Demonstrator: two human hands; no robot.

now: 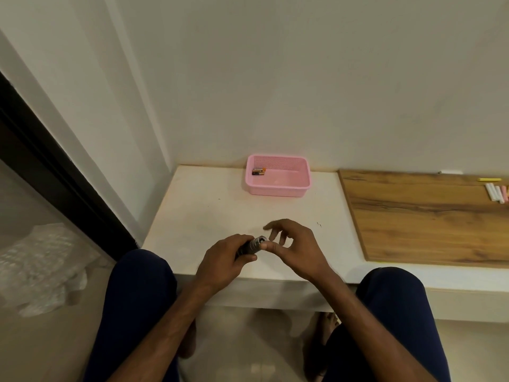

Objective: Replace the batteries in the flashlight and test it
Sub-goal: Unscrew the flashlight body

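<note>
My left hand [226,259] is wrapped around the dark barrel of the flashlight [252,246], just above the near part of the white table [209,216]. The flashlight's ribbed end with a silvery opening points right. My right hand [292,246] sits at that end, thumb tip touching the rim, fingers spread and loosely curled; nothing shows in it. A pink plastic basket [278,188] stands at the back of the table against the wall. Two batteries [258,171], black with copper ends, lie in its far left corner.
A wooden board [424,216] covers the right part of the table, with several chalk-like sticks [495,191] and a yellow one [489,179] at its far right. My knees [137,299] flank the table's front edge. Crumpled plastic wrap [41,268] lies on the floor at left.
</note>
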